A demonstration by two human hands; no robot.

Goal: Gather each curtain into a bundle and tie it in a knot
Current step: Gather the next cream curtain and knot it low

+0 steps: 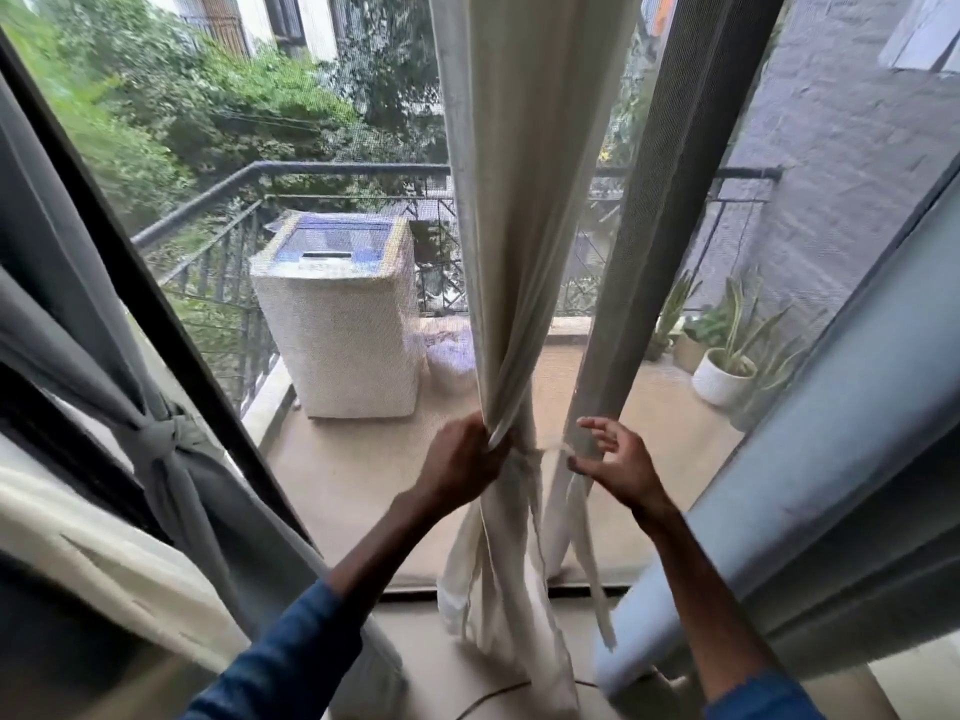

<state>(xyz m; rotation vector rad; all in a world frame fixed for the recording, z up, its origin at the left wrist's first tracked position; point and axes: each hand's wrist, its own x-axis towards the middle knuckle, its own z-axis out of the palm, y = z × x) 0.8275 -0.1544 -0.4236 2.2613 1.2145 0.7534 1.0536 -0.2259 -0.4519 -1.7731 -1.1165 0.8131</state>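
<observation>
One curtain is judged finished: the grey curtain at the left is seen drawn in and held by a knot partway down its length. The cream curtain in the middle of the window is the one in hand. It is gathered into a narrow bundle, and a wrap of cloth appears to be started around it at hand height, with a short tail sticking out to the right. Whether the wrap is pulled tight cannot be told.

The bundle is gripped by the left hand, whose fingers are curled round the folds just above the wrap. The right hand is held open with fingers spread, just beside the tail; contact with it cannot be made out. The blue-grey curtain at the right is seen hanging loose and is judged yet to be tied.

The cream curtain's long axis runs top to bottom, nearly upright. It is pinched narrowest at the hands, and below them the loose cloth fans out toward the floor.
</observation>
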